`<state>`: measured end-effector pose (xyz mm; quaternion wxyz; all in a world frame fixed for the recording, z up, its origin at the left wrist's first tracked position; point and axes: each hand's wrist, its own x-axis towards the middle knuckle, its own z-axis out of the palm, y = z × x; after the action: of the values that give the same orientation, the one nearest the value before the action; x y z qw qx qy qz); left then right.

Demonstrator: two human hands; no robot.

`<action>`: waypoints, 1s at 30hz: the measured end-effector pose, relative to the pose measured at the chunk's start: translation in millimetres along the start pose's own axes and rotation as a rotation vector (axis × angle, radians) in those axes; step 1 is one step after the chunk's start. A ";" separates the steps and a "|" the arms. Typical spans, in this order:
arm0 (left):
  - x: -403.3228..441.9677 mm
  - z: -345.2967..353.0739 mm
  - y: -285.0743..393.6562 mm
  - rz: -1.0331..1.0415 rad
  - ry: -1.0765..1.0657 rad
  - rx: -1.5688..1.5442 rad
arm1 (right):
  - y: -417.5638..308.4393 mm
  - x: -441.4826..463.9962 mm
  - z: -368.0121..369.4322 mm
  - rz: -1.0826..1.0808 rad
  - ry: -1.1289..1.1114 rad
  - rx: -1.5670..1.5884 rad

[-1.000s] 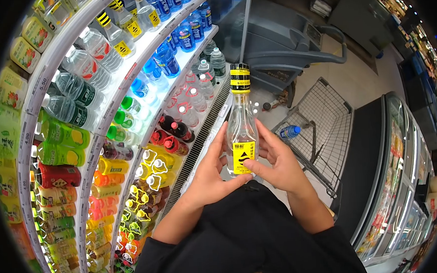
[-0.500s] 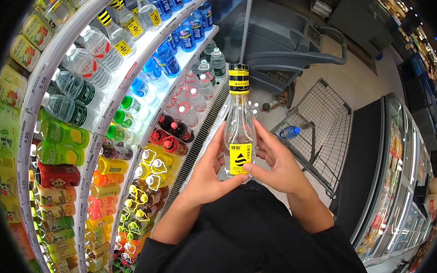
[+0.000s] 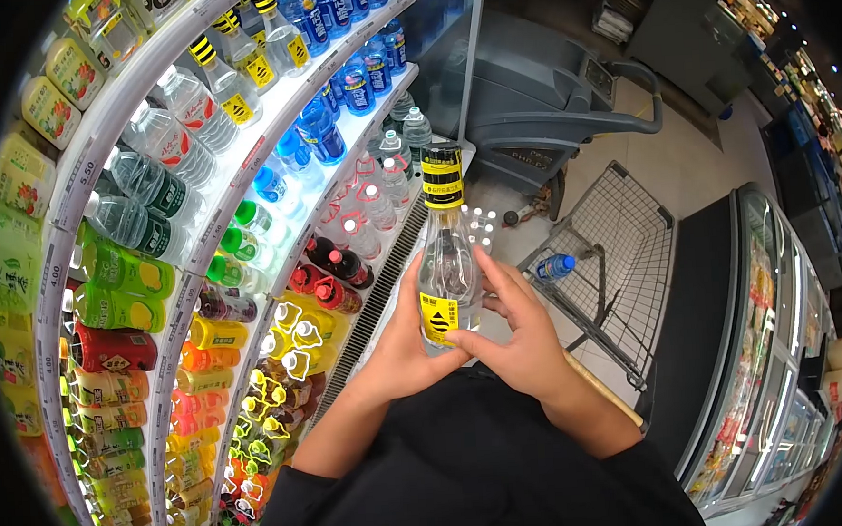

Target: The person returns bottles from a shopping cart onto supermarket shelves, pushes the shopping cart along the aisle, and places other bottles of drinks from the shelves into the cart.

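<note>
A clear bottle (image 3: 448,271) with a yellow label and a black-and-yellow banded cap is held upright in front of my body, between both hands. My left hand (image 3: 408,345) wraps its left side and base. From the right, my right hand (image 3: 515,329) grips the lower part, its thumb near the bottom of the label. Some fingers are hidden behind the bottle. The label faces me, turned a little to the left. Similar bottles (image 3: 231,87) with striped caps stand on the upper shelf at the left.
Curved drink shelves (image 3: 180,304) fill the left side. A shopping cart (image 3: 621,262) holding a blue-capped bottle (image 3: 555,266) stands right of my hands. Behind it is a grey machine (image 3: 536,95). A glass-fronted freezer (image 3: 758,341) lines the right. Several white-capped bottles (image 3: 479,224) show beyond the held bottle.
The held bottle has shifted slightly left and down, and has turned so its label sits further left. Both hands have moved with it and still hold it.
</note>
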<state>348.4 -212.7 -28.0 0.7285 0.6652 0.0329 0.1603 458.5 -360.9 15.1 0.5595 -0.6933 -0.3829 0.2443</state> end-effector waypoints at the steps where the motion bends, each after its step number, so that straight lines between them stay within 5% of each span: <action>1: 0.5 0.8 0.5 0.000 0.000 0.002 | 0.1 -0.7 1.3 -0.001 0.000 0.001; 7: 5.0 -4.5 8.7 -0.124 0.010 -0.185 | -1.7 -0.8 2.0 -0.118 0.064 -0.208; 12: 3.4 -17.4 -13.6 -0.040 -0.074 -0.740 | 21.9 1.3 5.5 -0.101 0.041 0.047; 24: 1.3 -22.5 -3.9 -0.008 0.063 -0.719 | 15.1 -1.4 16.7 0.210 -0.207 0.540; 30: 0.2 -20.9 -2.2 -0.017 0.083 -0.710 | 15.4 1.1 18.0 0.247 -0.228 0.550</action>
<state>343.6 -192.7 -32.4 0.9136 0.3631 0.0103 0.1827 449.3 -350.7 -4.2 0.6453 -0.5256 -0.2758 0.4809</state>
